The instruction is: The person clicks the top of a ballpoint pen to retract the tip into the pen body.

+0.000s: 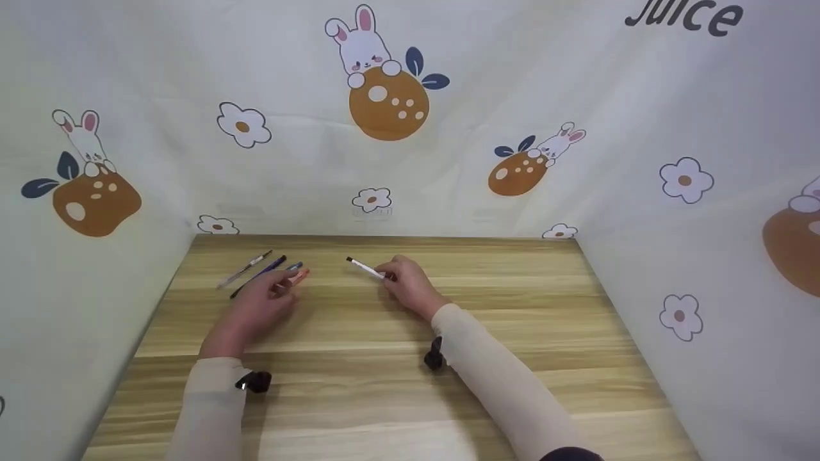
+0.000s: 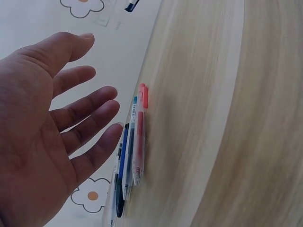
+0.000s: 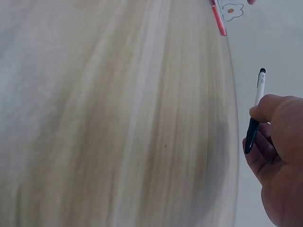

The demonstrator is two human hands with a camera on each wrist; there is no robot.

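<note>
My right hand (image 1: 410, 286) pinches a white pen with black ends (image 3: 260, 94) between thumb and fingers, lifted above the table. On the left, my left hand (image 2: 66, 118) is held over a row of pens with its fingers spread and loosely bent, and nothing lies in its palm. Side by side in that row lie a clear pen with a red refill (image 2: 140, 137), a clear pen with a teal end (image 2: 132, 127), a blue pen with a dark tip (image 2: 122, 165) and a clear, white-labelled pen (image 1: 246, 267) outermost. In the head view my left hand partly hides them.
The wood-grain table (image 1: 359, 384) is bounded at the back and both sides by a pale cloth (image 1: 295, 173) printed with rabbits, oranges and flowers. Small black wrist cameras sit at both sleeves (image 1: 214, 390).
</note>
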